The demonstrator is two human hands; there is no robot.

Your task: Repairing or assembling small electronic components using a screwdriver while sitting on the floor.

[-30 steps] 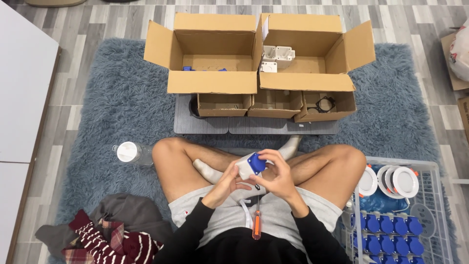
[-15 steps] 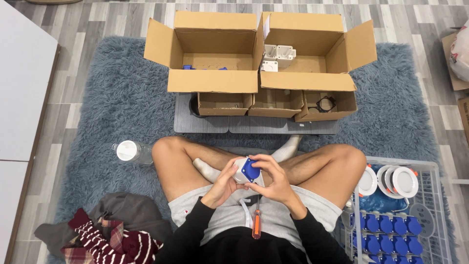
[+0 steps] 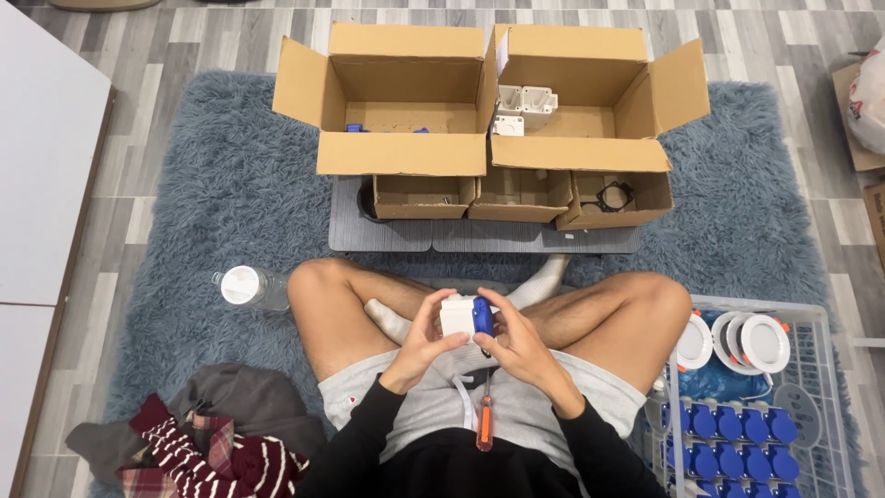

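I sit cross-legged on a shaggy blue-grey rug (image 3: 212,212). My left hand (image 3: 419,337) grips a small white box-shaped part (image 3: 455,314) from the left. My right hand (image 3: 514,346) holds a blue part (image 3: 482,314) against the white part's right side. Both hands hover together above my lap. An orange-handled screwdriver (image 3: 483,420) lies on my grey shorts just below the hands.
Two open cardboard boxes (image 3: 406,152) (image 3: 576,152) stand ahead, with three small cardboard trays (image 3: 516,198) on a grey board in front. A wire basket (image 3: 816,318) at right holds white round lamps and several blue parts. A bottle (image 3: 247,287) and clothes (image 3: 212,443) lie at left.
Both hands turned the parts: the blue piece, on top a second ago, now sits at the white part's right side. The hands have shifted slightly left and lower.
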